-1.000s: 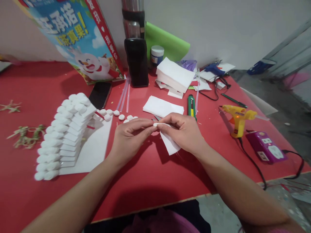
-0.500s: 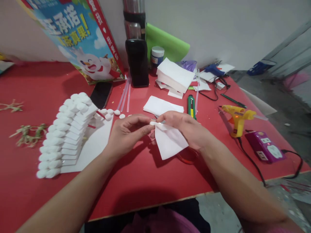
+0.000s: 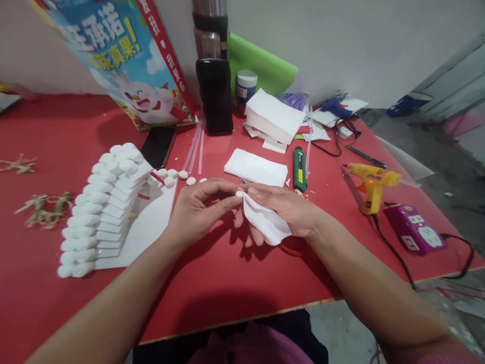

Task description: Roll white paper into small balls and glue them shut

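A thin white sheet (image 3: 267,221), paper or foam, curves downward between my two hands above the red table. My left hand (image 3: 202,207) pinches its upper left corner, where a small white rounded end shows at the fingertips. With its thumb on top and fingers underneath, my right hand (image 3: 286,205) grips the same sheet and bends it. Behind the hands lies a stack of white sheets (image 3: 255,166). To the left, several white folded pieces with rounded ends (image 3: 109,202) overlap in a row on a white board (image 3: 153,232). Small white discs (image 3: 169,178) lie near that board.
A yellow glue gun (image 3: 371,187) stands at right beside a purple power socket (image 3: 415,228) with cables. A green cutter (image 3: 299,168) lies behind my right hand. Farther back are glue sticks (image 3: 197,146), a phone (image 3: 158,146), a black upright object (image 3: 214,98) and a colourful box (image 3: 132,65).
The sheet, flatter before, is now curled, its lower edge raised. My right thumb has slid over the sheet, and its fingers show beneath. My left hand has barely moved.
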### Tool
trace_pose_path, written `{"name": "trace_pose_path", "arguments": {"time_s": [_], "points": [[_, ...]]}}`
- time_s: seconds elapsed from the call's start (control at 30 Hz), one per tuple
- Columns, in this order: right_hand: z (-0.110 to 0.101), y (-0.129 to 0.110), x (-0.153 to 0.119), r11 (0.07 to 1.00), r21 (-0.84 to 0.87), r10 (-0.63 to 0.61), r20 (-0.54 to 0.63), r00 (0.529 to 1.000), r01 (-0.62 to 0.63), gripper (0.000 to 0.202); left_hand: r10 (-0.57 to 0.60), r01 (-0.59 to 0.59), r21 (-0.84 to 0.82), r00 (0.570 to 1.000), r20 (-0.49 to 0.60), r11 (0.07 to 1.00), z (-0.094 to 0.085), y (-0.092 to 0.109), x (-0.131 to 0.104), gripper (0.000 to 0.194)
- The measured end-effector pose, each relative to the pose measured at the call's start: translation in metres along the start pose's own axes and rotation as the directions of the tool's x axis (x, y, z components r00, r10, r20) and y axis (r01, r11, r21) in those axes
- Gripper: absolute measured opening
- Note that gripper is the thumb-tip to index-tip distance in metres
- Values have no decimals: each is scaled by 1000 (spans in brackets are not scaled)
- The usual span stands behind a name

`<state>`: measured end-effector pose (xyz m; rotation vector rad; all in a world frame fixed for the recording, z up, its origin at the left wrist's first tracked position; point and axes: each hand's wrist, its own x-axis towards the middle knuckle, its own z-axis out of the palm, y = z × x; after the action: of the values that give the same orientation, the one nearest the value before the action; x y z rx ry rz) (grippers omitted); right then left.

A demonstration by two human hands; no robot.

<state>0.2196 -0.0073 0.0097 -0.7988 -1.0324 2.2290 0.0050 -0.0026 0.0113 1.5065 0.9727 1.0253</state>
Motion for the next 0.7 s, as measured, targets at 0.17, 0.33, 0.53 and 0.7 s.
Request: {"name": "trace_pose_path", "arguments": {"time_s": [0.17, 0.33, 0.53, 0.7], "points": [[0, 0, 0, 998, -4, -62, -38, 997, 61, 37, 3, -3, 3, 998, -58, 1000, 2, 1, 2, 10], [2, 2, 2, 978, -170, -142, -137, 980, 118, 40, -55, 51, -38, 994, -96, 998, 4, 2, 2, 14], [7, 2, 0, 631, -748, -454, -139, 880, 207, 28, -135, 119, -118, 981, -139, 986, 8, -1, 0, 15], [11, 3, -1, 365, -919, -546, -81, 834, 149, 28, -181, 157, -139, 967, -181, 978, 11, -3, -2, 17]]}}
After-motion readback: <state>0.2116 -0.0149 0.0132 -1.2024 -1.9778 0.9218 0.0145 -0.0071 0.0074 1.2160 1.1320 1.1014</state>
